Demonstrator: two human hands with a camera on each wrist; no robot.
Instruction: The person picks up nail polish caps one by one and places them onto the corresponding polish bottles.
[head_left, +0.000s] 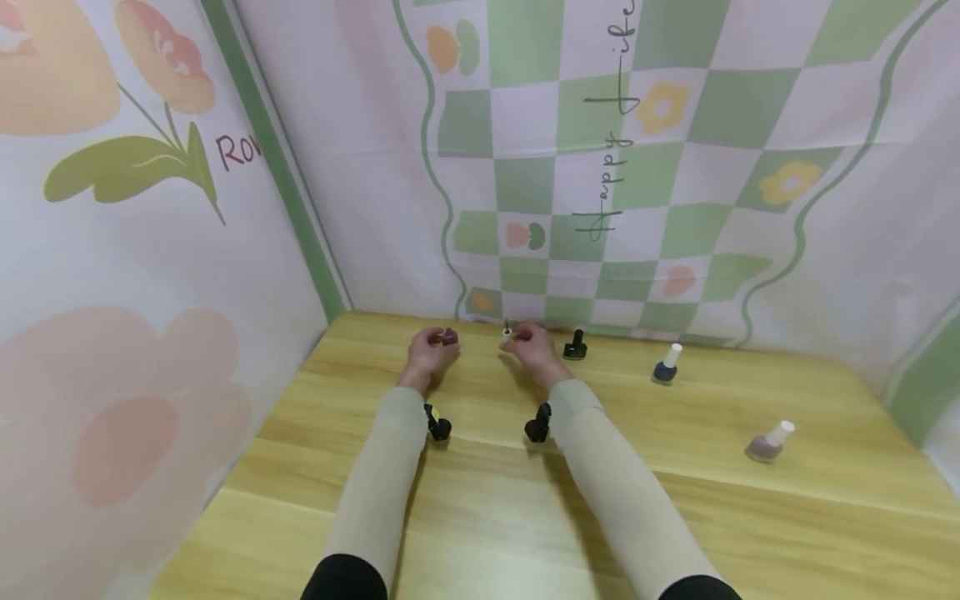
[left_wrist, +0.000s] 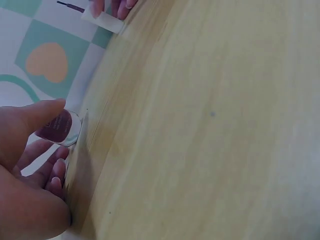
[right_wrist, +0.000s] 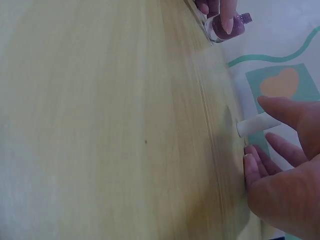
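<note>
At the far edge of the table, my left hand (head_left: 429, 353) holds a small bottle of dark purple nail polish (left_wrist: 59, 127) between thumb and fingers. The bottle is uncapped; its threaded neck (right_wrist: 246, 18) shows in the right wrist view. A short way to the right, my right hand (head_left: 536, 350) pinches the white nail polish cap (right_wrist: 256, 124). That cap stands with its closed end down at the tabletop, and its dark brush (left_wrist: 70, 6) points up.
Right of my right hand stands a black bottle with a black cap (head_left: 576, 345). Further right are a dark nail polish bottle (head_left: 664, 370) and a mauve one (head_left: 765, 448), both white-capped. A patterned curtain (head_left: 525, 183) hangs right behind the wooden table (head_left: 480, 517).
</note>
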